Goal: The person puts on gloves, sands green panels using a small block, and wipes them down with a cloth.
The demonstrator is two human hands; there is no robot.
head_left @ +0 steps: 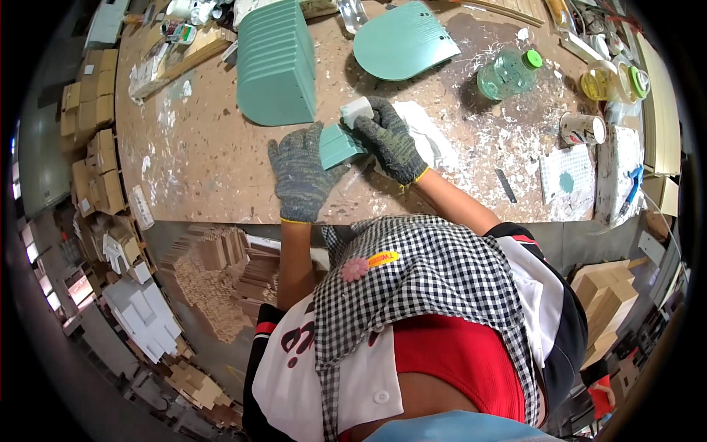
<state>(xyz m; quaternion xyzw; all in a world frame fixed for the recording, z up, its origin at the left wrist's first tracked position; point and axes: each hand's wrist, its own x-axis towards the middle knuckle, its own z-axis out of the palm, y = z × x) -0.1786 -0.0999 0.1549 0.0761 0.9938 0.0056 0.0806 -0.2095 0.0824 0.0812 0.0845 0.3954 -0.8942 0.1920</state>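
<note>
In the head view, the left grip, in a dark grey knitted glove, lies at the left edge of a small green ribbed piece, fingers extended and slightly spread; whether it pinches the piece cannot be told. The right grip, gloved alike, is closed on a white block, thumb in front, at the upper end of that piece. The ribbed piece sits between both gloves, near the front edge of a paint-spattered brown counter. Just beyond it stands a large green ribbed box with a rounded end, and farther right lies a flat green panel with one curved edge. A crumpled white cloth or paper lies just right of the right glove. Farther right are a clear bottle with a green cap, a paper cup and a dark flat strip. The person wears a black-and-white checked apron; stacked cardboard boxes stand beyond the counter's left side.
</note>
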